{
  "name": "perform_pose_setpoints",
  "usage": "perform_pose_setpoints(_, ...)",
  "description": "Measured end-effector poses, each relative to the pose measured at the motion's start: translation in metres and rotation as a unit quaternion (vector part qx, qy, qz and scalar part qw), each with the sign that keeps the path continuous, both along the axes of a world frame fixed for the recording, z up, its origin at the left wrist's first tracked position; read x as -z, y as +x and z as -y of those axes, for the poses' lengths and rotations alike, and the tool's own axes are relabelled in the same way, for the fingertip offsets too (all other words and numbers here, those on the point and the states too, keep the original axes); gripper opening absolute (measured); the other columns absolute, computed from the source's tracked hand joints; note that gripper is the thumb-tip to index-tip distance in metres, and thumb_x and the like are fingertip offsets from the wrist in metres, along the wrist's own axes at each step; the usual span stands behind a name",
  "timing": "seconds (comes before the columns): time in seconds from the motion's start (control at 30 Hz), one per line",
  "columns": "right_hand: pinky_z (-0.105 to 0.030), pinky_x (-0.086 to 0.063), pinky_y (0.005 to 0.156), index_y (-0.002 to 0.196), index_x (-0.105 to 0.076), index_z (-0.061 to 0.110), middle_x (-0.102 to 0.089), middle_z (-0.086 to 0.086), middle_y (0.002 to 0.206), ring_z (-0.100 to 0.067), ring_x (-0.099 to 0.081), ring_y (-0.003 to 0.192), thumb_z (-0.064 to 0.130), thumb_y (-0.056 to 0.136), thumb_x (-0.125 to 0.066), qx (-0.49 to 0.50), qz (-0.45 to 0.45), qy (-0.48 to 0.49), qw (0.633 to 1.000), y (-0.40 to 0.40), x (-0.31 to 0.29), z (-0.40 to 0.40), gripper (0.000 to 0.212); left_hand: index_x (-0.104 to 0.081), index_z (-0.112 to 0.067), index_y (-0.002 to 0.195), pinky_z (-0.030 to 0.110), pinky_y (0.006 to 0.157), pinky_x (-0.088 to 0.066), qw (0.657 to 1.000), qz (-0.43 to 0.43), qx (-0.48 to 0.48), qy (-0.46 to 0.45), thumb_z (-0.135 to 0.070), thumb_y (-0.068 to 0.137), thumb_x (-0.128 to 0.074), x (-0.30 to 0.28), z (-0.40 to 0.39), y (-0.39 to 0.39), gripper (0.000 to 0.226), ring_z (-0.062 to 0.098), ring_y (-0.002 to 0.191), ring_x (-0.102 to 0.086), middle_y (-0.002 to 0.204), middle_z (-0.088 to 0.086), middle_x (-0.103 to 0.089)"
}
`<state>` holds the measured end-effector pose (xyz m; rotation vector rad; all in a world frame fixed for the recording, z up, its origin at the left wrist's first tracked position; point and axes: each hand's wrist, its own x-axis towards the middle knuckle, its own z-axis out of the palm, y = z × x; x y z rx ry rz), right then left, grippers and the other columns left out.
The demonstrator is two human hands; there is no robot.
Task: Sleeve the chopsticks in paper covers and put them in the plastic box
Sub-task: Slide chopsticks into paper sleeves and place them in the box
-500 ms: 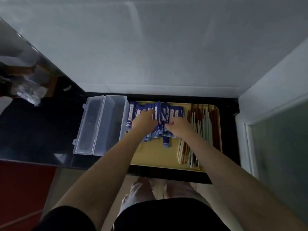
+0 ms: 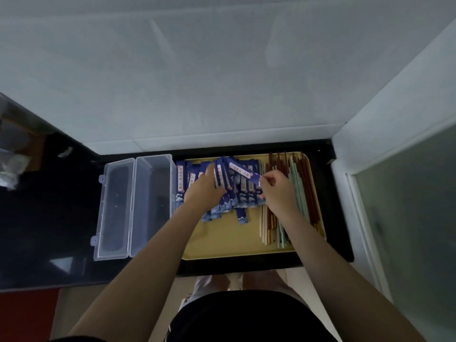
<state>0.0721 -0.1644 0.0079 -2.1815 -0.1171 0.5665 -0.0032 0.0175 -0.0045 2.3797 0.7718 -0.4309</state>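
Note:
A yellow tray [image 2: 237,243] lies on the dark counter. Several blue paper covers [image 2: 243,193] are spread across its far left part. Loose chopsticks [image 2: 304,193] in brown, white and pale green lie along its right side. My right hand [image 2: 277,191] pinches the end of one blue cover [image 2: 243,170], which is lifted at a slant above the pile. My left hand [image 2: 206,188] rests with its fingers spread on the covers. A clear plastic box [image 2: 153,206] stands open left of the tray, with its lid [image 2: 114,211] folded out flat.
A white wall runs behind the counter, and a white frame with frosted glass [image 2: 404,218] closes the right side. Crumpled clear plastic [image 2: 9,166] sits at the far left. The counter's front edge is near my legs.
My right hand has pulled one blue cover up and to the right out of the pile. My left hand stays on the covers.

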Motion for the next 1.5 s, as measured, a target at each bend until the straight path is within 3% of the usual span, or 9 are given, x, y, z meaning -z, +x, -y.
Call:
perform_pose_setpoints(0.13,-0.027,-0.054,0.061,0.109,-0.061,0.018,-0.068,-0.003,0.088,-0.016,-0.068,0.069,0.024,0.102,-0.054,0.089,-0.008,0.066,0.994,0.001,-0.018,0.011,0.012,-0.017,-0.026,0.157,0.044,0.11,-0.033,0.981,0.119,0.09,0.127,-0.05,0.088,-0.066,-0.02,0.012,0.012,0.088,0.027,0.139,-0.035,0.155,0.003,-0.033)
perform_pose_setpoints(0.3,-0.027,-0.055,0.059,0.094,-0.065,0.019,-0.071,-0.007,0.074,-0.013,-0.064,0.057,0.018,0.098,-0.062,0.12,-0.046,0.146,0.981,0.008,-0.031,0.016,0.005,-0.043,-0.037,0.145,0.045,0.121,-0.007,0.952,0.121,0.247,0.137,-0.061,0.087,-0.061,-0.042,0.035,0.047,0.065,0.018,0.139,-0.035,0.144,-0.009,-0.051)
perform_pose_setpoints(0.47,-0.028,-0.054,0.061,0.103,-0.065,0.015,-0.071,-0.006,0.084,-0.017,-0.064,0.063,0.03,0.103,-0.053,0.102,-0.063,0.12,0.985,0.019,-0.027,0.034,0.019,-0.065,-0.024,0.124,0.037,0.095,-0.044,0.976,0.096,0.187,0.061,-0.053,0.092,-0.059,-0.045,0.044,0.056,0.043,0.023,0.104,-0.064,0.11,-0.001,-0.07)
perform_pose_setpoints(0.57,-0.031,-0.054,0.064,0.104,-0.062,0.015,-0.066,-0.003,0.087,-0.019,-0.065,0.071,0.032,0.102,-0.054,0.026,-0.041,-0.083,0.995,0.023,-0.005,0.051,0.019,-0.066,-0.012,0.111,0.041,0.074,-0.058,0.988,0.091,0.055,-0.115,-0.045,0.096,-0.058,-0.036,0.048,0.051,0.038,0.023,0.075,-0.068,0.086,0.007,-0.07)
perform_pose_setpoints(0.73,-0.027,-0.04,0.062,0.094,-0.049,0.017,-0.054,0.003,0.083,-0.014,-0.054,0.071,0.041,0.094,-0.065,-0.113,-0.035,-0.288,0.95,0.008,0.02,0.051,0.029,-0.057,-0.016,0.129,0.038,0.071,-0.054,0.86,0.064,-0.208,-0.462,-0.039,0.105,-0.044,-0.029,0.059,0.045,0.036,0.019,0.066,-0.065,0.08,0.007,-0.067)
perform_pose_setpoints(0.83,-0.029,-0.04,0.066,0.097,-0.043,0.019,-0.05,0.004,0.081,-0.016,-0.053,0.076,0.033,0.096,-0.063,-0.108,-0.009,-0.297,0.949,0.0,0.022,0.046,0.025,-0.06,-0.013,0.125,0.036,0.066,-0.054,0.768,0.038,-0.302,-0.563,-0.04,0.107,-0.037,-0.029,0.067,0.042,0.039,0.022,0.066,-0.063,0.08,0.01,-0.065)
perform_pose_setpoints(0.9,-0.028,-0.04,0.063,0.095,-0.043,0.019,-0.047,0.005,0.075,-0.016,-0.054,0.073,0.029,0.098,-0.06,-0.101,-0.004,-0.291,0.951,-0.002,0.023,0.045,0.02,-0.061,-0.011,0.121,0.036,0.062,-0.058,0.75,0.024,-0.326,-0.576,-0.041,0.107,-0.035,-0.027,0.072,0.039,0.042,0.023,0.069,-0.064,0.084,0.013,-0.065)
perform_pose_setpoints(1.23,-0.023,-0.032,0.051,0.091,-0.052,0.016,-0.055,0.001,0.076,-0.01,-0.051,0.061,0.026,0.103,-0.049,-0.047,-0.007,-0.226,0.973,0.005,0.02,0.054,0.016,-0.065,-0.006,0.105,0.041,0.075,-0.053,0.789,0.016,-0.33,-0.519,-0.042,0.106,-0.035,-0.027,0.079,0.035,0.048,0.025,0.07,-0.063,0.075,0.01,-0.065)
perform_pose_setpoints(1.5,-0.02,-0.04,0.055,0.092,-0.058,0.016,-0.062,0.004,0.077,-0.008,-0.059,0.063,0.026,0.1,-0.061,0.09,0.108,-0.061,0.988,0.021,-0.035,0.07,0.013,-0.063,-0.007,0.079,0.029,0.051,-0.045,0.837,0.014,-0.326,-0.439,-0.046,0.104,-0.037,-0.035,0.081,0.036,0.053,0.021,0.049,-0.049,0.063,0.009,-0.057)
